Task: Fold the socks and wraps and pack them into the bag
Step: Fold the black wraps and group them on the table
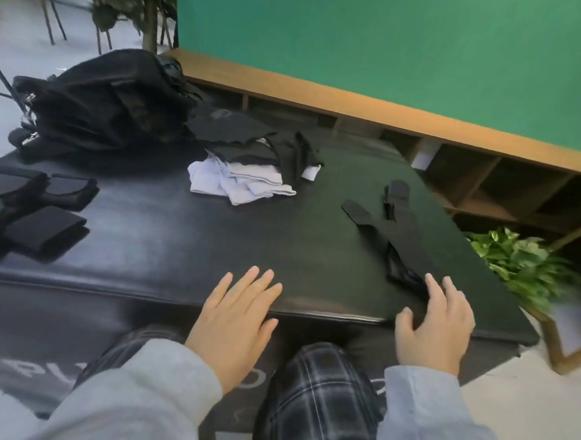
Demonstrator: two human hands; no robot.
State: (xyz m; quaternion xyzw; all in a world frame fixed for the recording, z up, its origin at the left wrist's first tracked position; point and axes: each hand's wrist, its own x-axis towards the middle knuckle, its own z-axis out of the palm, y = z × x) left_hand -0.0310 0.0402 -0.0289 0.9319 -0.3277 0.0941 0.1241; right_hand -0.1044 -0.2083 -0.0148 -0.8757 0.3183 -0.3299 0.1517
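A long black wrap [388, 232] is lying stretched out on the right part of the black padded bench [165, 246], its long axis running from the far end near the bench's back down toward the near right edge. Its near end is lying just under the fingertips of the right hand [436, 322], whose fingers are resting lightly bent on the strap and the padding, gripping nothing. The left hand [233, 321] is lying flat and relaxed on the near edge of the bench, fingers straight and pointing away from the person, well apart from the wrap.

At the left edge, folded black wraps [31, 210] are sitting together; they look like three or four pieces, though the blur makes the count uncertain. Toward the back, a loose pile of socks [241, 169], white ones under black ones, is lying beside the black bag [109, 106], which is sitting at the far left corner. One green plant [521, 264] is standing beyond the bench's right edge.
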